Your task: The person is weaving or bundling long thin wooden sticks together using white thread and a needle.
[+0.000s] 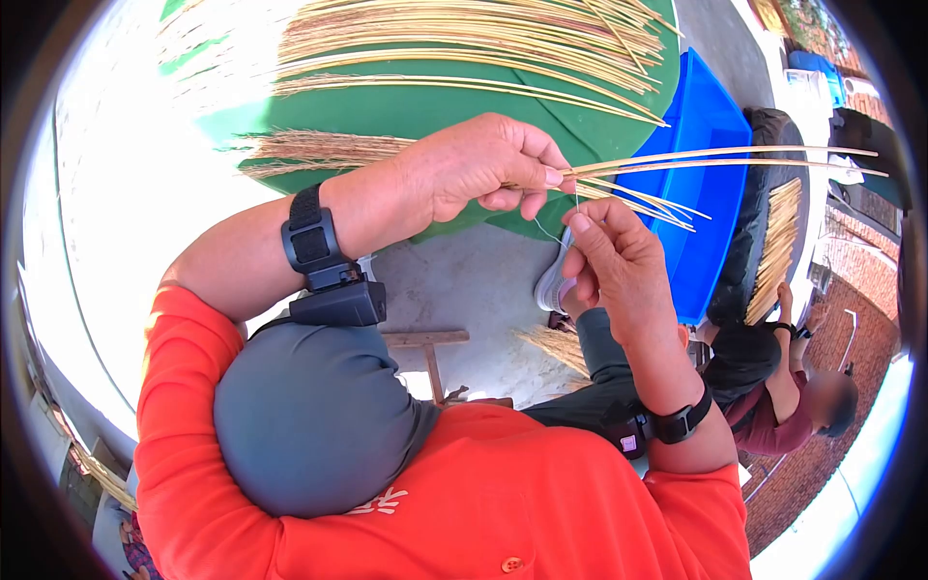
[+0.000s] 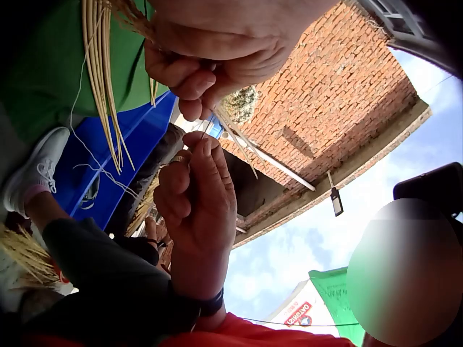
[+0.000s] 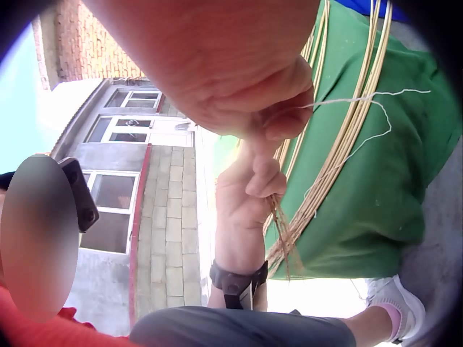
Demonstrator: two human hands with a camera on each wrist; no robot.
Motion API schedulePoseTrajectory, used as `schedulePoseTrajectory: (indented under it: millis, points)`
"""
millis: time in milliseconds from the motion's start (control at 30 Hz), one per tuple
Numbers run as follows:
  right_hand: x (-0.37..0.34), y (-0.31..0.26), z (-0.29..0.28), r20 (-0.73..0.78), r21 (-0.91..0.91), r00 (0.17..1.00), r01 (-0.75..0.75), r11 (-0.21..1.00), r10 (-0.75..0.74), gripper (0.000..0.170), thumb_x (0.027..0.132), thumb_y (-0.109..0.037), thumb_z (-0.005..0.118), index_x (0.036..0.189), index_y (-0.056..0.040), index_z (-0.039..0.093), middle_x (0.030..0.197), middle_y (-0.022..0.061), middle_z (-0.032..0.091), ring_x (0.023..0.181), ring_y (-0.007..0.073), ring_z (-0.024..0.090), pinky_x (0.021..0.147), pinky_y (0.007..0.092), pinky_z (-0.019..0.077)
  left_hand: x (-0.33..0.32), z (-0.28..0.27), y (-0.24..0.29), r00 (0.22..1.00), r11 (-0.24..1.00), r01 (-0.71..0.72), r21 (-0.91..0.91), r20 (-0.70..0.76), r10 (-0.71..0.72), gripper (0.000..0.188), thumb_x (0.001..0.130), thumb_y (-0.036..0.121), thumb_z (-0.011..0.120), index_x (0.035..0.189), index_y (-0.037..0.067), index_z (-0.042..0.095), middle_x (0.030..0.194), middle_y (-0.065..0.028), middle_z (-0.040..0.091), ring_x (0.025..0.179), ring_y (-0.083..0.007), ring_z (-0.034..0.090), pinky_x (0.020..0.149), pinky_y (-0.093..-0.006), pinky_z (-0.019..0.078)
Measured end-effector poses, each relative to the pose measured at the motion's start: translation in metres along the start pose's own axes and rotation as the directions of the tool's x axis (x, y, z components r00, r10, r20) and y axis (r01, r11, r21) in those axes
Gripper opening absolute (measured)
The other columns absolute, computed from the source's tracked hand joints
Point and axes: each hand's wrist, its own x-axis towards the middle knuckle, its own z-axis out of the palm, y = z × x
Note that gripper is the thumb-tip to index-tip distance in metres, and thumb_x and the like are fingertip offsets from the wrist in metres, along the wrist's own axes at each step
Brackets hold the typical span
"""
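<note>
In the head view, my left hand (image 1: 483, 164) pinches a few thin straw stalks (image 1: 725, 164) between thumb and fingers. Their long ends stick out to the right; bristly ends show in the right wrist view. A thin white thread (image 1: 577, 198) runs from the stalks down to my right hand (image 1: 619, 259), whose thumb and fingertips pinch it just below the left hand. In the right wrist view, the loose tail of the thread (image 3: 391, 124) hangs across other stalks (image 3: 347, 137). Both hands are held up above the ground, with fingertips close together.
Many straw stalks (image 1: 464, 39) lie in rows on a green cloth (image 1: 406, 106). A blue plastic bin (image 1: 691, 193) stands to the right, beside a dark round object bearing a straw bundle (image 1: 773, 246). Another person (image 1: 778, 406) sits behind it. More straw (image 1: 556, 346) lies on the ground.
</note>
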Motion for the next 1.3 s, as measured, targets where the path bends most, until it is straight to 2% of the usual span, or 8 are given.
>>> schedulePoseTrajectory:
  millis: [100,167,600,700,800,1000,1167,1300]
  points:
    - [0.0,-0.001,-0.001,-0.006,0.001,1.0,-0.006,1.0,0.006,0.014,0.092,-0.02,0.051,0.093,-0.0073,0.057,0.056,-0.0014,0.051,0.04,0.0017,0.038,0.035,0.0168,0.0258,-0.001,0.001,0.001,1.0,1.0,-0.008,0.002,-0.005,0.008,0.025,0.085,0.017,0.056,0.098,-0.004,0.06,0.061,-0.006,0.057,0.044,-0.0028,0.034,0.041,-0.0164,0.0227]
    - [0.001,0.001,-0.002,0.007,0.023,1.0,-0.003,1.0,0.003,0.015,0.09,-0.022,0.054,0.091,-0.0065,0.056,0.056,0.0004,0.052,0.039,0.0039,0.041,0.036,0.0178,0.0286,-0.001,0.002,0.001,1.0,1.0,-0.006,-0.006,-0.007,0.006,0.025,0.085,0.017,0.056,0.098,-0.004,0.06,0.061,-0.0061,0.057,0.044,-0.0028,0.034,0.041,-0.0163,0.0225]
    - [0.001,0.003,-0.001,0.005,-0.008,0.999,0.038,0.999,-0.038,0.012,0.091,-0.016,0.053,0.096,-0.0065,0.057,0.056,0.0001,0.05,0.043,0.0036,0.04,0.039,0.0183,0.0299,-0.001,0.001,-0.001,0.999,1.0,-0.007,-0.001,-0.032,0.007,0.024,0.085,0.016,0.056,0.097,-0.004,0.06,0.06,-0.006,0.057,0.044,-0.0026,0.035,0.04,-0.0162,0.0222]
    - [0.001,0.003,0.0,-0.009,-0.029,0.999,0.032,0.999,-0.032,0.011,0.091,-0.016,0.053,0.095,-0.0066,0.058,0.055,-0.0008,0.05,0.044,0.0031,0.039,0.039,0.0186,0.0294,-0.001,0.003,0.001,0.999,1.0,-0.003,0.0,-0.035,0.003,0.025,0.085,0.016,0.056,0.097,-0.005,0.06,0.06,-0.0063,0.057,0.044,-0.0026,0.035,0.04,-0.0164,0.023]
    - [0.002,0.007,0.0,-0.019,-0.051,0.998,0.058,0.997,-0.059,0.012,0.091,-0.017,0.052,0.096,-0.0086,0.059,0.057,-0.0038,0.047,0.045,0.0006,0.035,0.039,0.0161,0.0242,-0.002,0.004,0.001,0.998,1.0,-0.01,0.025,-0.055,0.011,0.025,0.086,0.016,0.056,0.097,-0.005,0.06,0.06,-0.0066,0.057,0.044,-0.0025,0.035,0.04,-0.0165,0.0239]
    - [0.005,0.011,0.0,-0.016,-0.026,0.996,0.09,0.996,-0.09,0.012,0.091,-0.016,0.052,0.095,-0.0074,0.059,0.056,-0.0048,0.043,0.045,0.0005,0.032,0.04,0.0161,0.0229,-0.001,0.005,-0.001,0.995,0.994,-0.057,0.093,-0.074,0.064,0.022,0.086,0.015,0.055,0.096,-0.003,0.061,0.061,-0.006,0.058,0.044,-0.0024,0.036,0.04,-0.0168,0.0253]
    - [0.004,0.012,0.002,-0.027,0.023,0.995,0.092,0.996,-0.091,0.011,0.091,-0.015,0.052,0.094,-0.0071,0.059,0.056,-0.0054,0.041,0.045,0.0,0.032,0.039,0.0167,0.0217,-0.001,0.008,-0.001,0.975,0.917,-0.162,0.364,-0.084,0.206,0.018,0.086,0.013,0.054,0.093,-0.001,0.062,0.06,-0.0035,0.057,0.046,-0.0014,0.036,0.041,-0.0172,0.0271]
    - [0.007,0.016,0.003,-0.024,0.059,0.993,0.114,0.992,-0.113,0.011,0.091,-0.015,0.052,0.094,-0.0071,0.059,0.056,-0.0058,0.041,0.045,-0.0001,0.031,0.039,0.0169,0.0213,0.0,0.007,0.0,0.974,0.903,-0.163,0.398,-0.078,0.211,0.017,0.087,0.013,0.054,0.091,-0.001,0.062,0.06,-0.0036,0.057,0.046,-0.001,0.036,0.041,-0.0171,0.027]
